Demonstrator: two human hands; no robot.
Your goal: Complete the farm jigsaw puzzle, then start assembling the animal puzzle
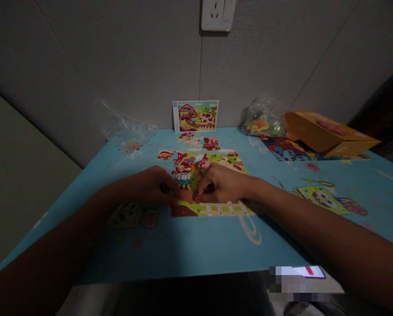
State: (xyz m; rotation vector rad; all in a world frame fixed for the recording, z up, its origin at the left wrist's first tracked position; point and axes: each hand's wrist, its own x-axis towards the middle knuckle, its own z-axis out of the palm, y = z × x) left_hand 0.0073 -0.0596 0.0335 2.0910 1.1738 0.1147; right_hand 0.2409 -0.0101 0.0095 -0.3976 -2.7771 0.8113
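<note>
Hands meet at the near-left edge of a partly built farm jigsaw (212, 184) lying on a blue cartoon-printed table (189, 245). The left hand (152, 186) and the right hand (221, 183) come together fingertip to fingertip over one small reddish-brown piece (187, 196), which sits at the puzzle's near-left edge, touching the assembled part. Both hands have their fingers curled and pinched on or against that piece; whether it is lifted or pressed flat cannot be told in the dim light.

As a judgement of progress, the puzzle looks well under way but not finished. A block of joined pieces fills the middle, with a fence strip along the near edge and a figure and animals above it. Toward the far side, loose clusters of pieces (196, 142) lie apart from the main block, and a single red piece (165, 155) sits off to the left, so the far rows appear unjoined.

Propped against the wall at the far edge stands a reference picture card (195, 116) showing the barn scene. To its left lies a crumpled clear plastic bag (127, 129); to its right a second bag with coloured pieces (264, 118), just beside an orange box (328, 131). A wall socket (218, 15) is mounted above the card. A phone (310, 271) lies near the right forearm, below the table edge.
</note>
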